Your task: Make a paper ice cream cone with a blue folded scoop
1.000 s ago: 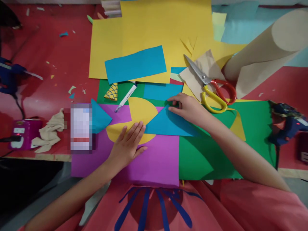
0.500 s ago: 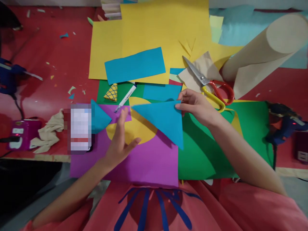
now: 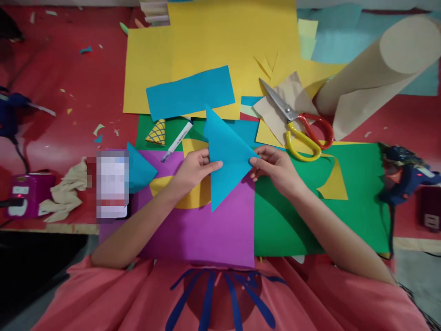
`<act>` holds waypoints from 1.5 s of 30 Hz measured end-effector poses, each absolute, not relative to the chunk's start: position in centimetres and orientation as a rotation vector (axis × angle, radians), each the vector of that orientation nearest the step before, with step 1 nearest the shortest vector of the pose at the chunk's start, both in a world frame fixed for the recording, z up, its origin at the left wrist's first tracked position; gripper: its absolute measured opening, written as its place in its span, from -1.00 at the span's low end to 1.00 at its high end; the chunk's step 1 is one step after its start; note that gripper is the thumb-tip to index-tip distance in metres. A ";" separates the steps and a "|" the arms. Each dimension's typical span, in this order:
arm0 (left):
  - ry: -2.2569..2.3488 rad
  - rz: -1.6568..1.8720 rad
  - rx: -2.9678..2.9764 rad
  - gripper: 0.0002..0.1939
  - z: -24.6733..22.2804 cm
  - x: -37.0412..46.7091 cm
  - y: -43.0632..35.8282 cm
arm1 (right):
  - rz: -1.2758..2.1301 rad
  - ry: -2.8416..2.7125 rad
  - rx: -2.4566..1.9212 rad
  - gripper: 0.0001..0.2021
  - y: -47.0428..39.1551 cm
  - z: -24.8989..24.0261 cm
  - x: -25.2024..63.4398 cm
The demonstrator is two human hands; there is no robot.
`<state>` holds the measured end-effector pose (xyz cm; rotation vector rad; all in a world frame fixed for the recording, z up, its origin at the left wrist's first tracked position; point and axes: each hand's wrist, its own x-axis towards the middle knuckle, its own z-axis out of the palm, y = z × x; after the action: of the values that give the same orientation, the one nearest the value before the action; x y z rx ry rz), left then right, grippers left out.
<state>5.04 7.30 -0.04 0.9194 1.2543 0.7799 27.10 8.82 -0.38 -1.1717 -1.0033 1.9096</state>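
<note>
A blue paper triangle (image 3: 225, 161) is held between both hands above the sheets, its long edge to the left and a corner pointing right. My left hand (image 3: 196, 170) pinches the middle of that long edge, thumb on top. At the right corner my right hand (image 3: 274, 168) grips it between thumb and fingers. Beneath lies a yellow paper circle (image 3: 193, 198), partly covered by the triangle and my left hand, on a purple sheet (image 3: 206, 234). Another blue paper piece (image 3: 139, 168) with a pointed end lies to the left, partly hidden by a blurred-out phone (image 3: 112, 184).
Scissors (image 3: 288, 112) with red and yellow handles lie behind my right hand, near a beige roll (image 3: 372, 69). A marker (image 3: 177, 140) and a small patterned yellow cone (image 3: 157, 132) rest on green paper. Glue guns (image 3: 406, 174) stand at both sides. Yellow sheets (image 3: 234, 37) cover the back.
The blue triangle has turned so its long edge faces left. My left hand, open before, has moved right and taken hold of that edge. My right hand still grips a corner.
</note>
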 end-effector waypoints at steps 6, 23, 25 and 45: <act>1.262 0.769 0.966 -0.54 -1.0 4.9 7.8 | 1.956 -0.973 -1.115 -0.70 8.9 -0.8 26.9; 1.131 0.889 0.859 -0.78 -3.2 4.2 7.2 | 1.845 -0.963 -1.021 -0.88 8.2 -1.3 27.3; 1.151 0.898 0.838 -0.78 -3.3 4.3 7.1 | 1.839 -0.964 -1.000 -0.92 8.1 -1.3 27.4; 1.119 0.866 0.974 -0.76 -0.9 3.5 7.3 | 1.893 -1.090 -0.956 -0.85 8.2 -1.2 28.4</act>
<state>3.53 7.28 -0.87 0.9744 1.1194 0.8661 28.43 8.22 -1.23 -0.9561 -1.0898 1.8933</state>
